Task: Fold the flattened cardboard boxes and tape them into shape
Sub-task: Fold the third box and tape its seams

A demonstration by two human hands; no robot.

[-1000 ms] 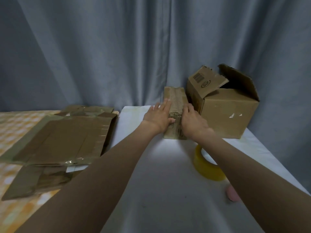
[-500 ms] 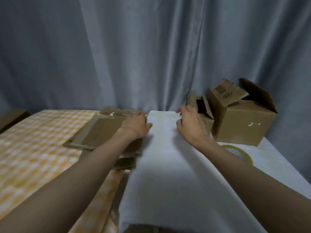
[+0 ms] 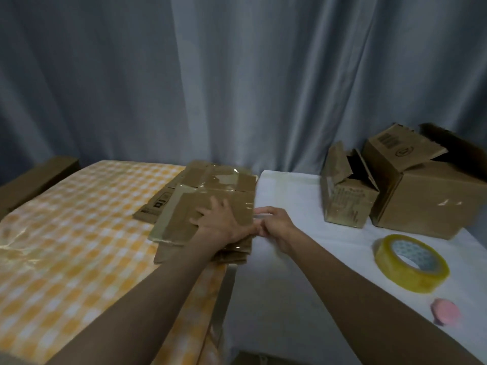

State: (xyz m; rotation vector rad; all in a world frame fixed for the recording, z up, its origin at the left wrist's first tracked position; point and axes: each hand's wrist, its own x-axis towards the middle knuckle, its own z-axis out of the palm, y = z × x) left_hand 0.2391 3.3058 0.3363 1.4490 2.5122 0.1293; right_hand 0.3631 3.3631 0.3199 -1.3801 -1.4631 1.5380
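Observation:
A stack of flattened cardboard boxes (image 3: pixel 210 180) lies where the checked table meets the white one. My left hand (image 3: pixel 221 222) rests flat on the top flattened box (image 3: pixel 176 222), fingers spread. My right hand (image 3: pixel 276 227) is at that box's right edge, fingers curled around the edge. Two folded boxes stand at the back right, flaps up: a small one (image 3: pixel 345 204) and a larger one (image 3: pixel 427 204). A roll of clear yellowish tape (image 3: pixel 411 262) lies on the white table to the right of my right arm.
A white table (image 3: pixel 290 285) is on the right and an orange checked cloth (image 3: pixel 79 233) covers the left surface. A pink round object (image 3: pixel 446 314) lies near the tape. A brown block (image 3: pixel 34 177) sits far left. Grey curtain (image 3: pixel 237 88) hangs behind.
Both hands left the small folded box at the back and moved left to the flattened stack. My left hand now lies on the top piece and my right hand has closed on its edge.

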